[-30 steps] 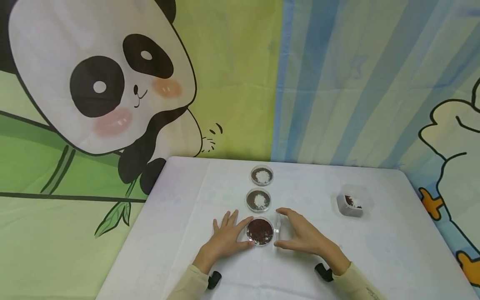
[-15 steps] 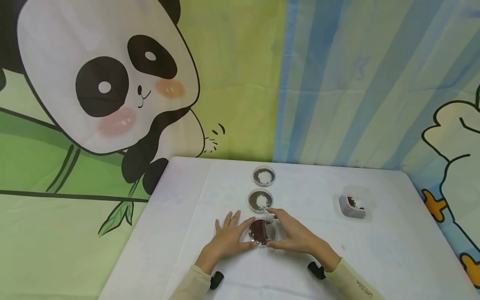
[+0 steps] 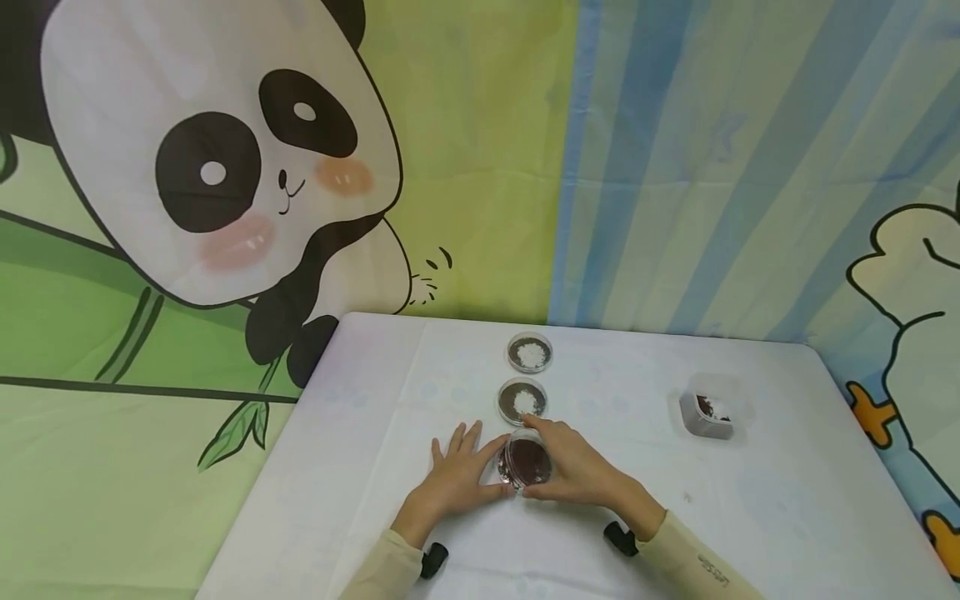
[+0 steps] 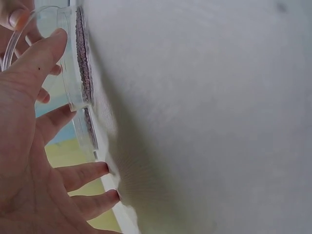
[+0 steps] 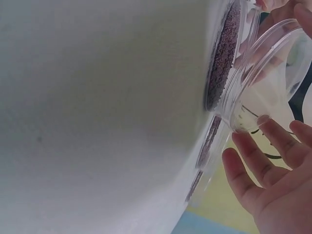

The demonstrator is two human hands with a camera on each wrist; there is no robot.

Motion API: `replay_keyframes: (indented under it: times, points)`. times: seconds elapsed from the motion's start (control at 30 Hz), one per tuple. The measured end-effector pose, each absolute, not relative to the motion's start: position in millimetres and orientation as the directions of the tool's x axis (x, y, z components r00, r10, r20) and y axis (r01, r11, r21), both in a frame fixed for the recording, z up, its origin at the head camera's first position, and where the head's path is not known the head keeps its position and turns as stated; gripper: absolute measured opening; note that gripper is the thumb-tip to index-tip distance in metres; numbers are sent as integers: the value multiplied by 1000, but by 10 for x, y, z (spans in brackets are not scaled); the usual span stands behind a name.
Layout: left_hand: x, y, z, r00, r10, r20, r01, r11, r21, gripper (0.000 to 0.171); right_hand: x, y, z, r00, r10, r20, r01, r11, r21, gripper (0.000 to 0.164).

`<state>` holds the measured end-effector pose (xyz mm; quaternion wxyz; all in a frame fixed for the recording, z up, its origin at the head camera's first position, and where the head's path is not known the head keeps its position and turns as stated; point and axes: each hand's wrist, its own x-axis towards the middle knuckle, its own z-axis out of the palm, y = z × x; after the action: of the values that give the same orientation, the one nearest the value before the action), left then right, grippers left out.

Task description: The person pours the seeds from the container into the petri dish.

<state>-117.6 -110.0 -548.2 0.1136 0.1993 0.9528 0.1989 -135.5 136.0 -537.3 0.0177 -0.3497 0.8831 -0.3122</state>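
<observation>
A clear petri dish (image 5: pixel 208 105) of dark red-brown granules lies on the white table. My left hand (image 3: pixel 453 479) holds it at the left side between thumb and index finger, its other fingers spread on the cloth. In my right hand (image 3: pixel 581 467) is a clear round lid (image 5: pixel 267 44), held by its edge between thumb and fingers. The lid is tilted over the dish, its lower edge close to the dish rim; whether they touch I cannot tell. In the left wrist view the lid (image 4: pixel 7 56) shows behind the left thumb.
Two more petri dishes, a nearer one (image 3: pixel 522 422) and a farther one (image 3: pixel 529 370), stand in line behind, holding dark material with white powder on top. A small clear tub (image 3: pixel 705 425) with dark granules and some white stands at the right. A printed curtain (image 3: pixel 480 167) hangs behind the table.
My right hand has moved left with the lid, which was upright beside the dish and now leans over it. My left hand stays at the dish. The view has shifted slightly.
</observation>
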Motion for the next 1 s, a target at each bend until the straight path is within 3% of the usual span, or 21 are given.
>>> replay_keyframes:
  times: [0.53,1.0]
  points:
    - [-1168,-1155,-5478,-892,432,-129,350,845,404,93,-1363,1202,-5351,-756,-640,137,-623,638,-453,113]
    - [-1153,-1193,-5484,-891,439,-120,366,848,382,92,-1364,1132,-5375,-746,-662,74,-639,679,-361,112]
